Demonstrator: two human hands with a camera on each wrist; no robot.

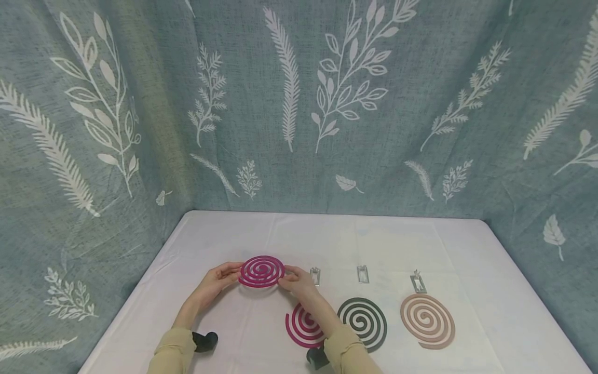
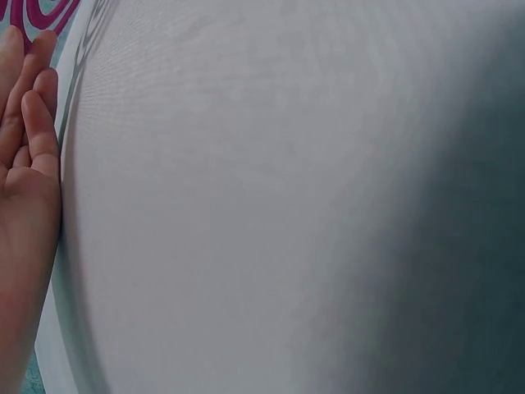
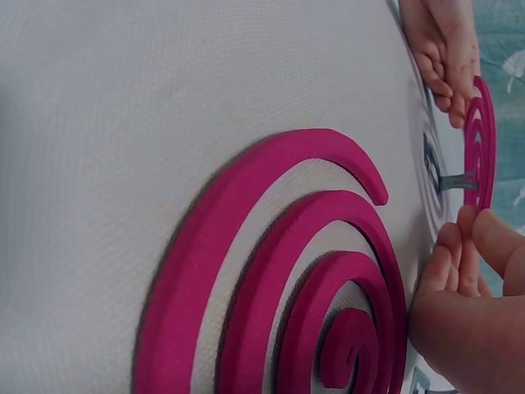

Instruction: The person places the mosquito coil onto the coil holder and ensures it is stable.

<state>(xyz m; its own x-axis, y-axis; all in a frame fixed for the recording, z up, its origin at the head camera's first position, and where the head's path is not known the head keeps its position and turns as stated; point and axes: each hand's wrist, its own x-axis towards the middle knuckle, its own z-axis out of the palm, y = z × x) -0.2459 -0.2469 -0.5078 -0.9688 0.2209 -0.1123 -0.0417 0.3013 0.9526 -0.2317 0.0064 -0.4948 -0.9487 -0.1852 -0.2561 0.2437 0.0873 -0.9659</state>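
Note:
A magenta mosquito coil (image 1: 262, 269) lies nearly level above the left part of the white table. My left hand (image 1: 212, 283) pinches its left edge, and my right hand (image 1: 302, 285) grips the right edge between thumb and fingers. In the right wrist view, the thin metal stand (image 3: 457, 181) reaches up from the table to the middle of this raised coil (image 3: 480, 152). A second magenta coil (image 3: 246, 271) lies flat on the table, partly hidden by my right forearm in the head view. At the left wrist view's top corner, my left fingers (image 2: 39, 61) meet the coil's edge.
Right of my forearm, a dark green coil (image 1: 362, 322) and a brown coil (image 1: 427, 321) lie flat. Behind them stand small metal holders, at left (image 1: 315, 270), middle (image 1: 363, 267) and right (image 1: 419, 283). A blue-green leaf-patterned curtain (image 1: 299, 182) hangs around the table.

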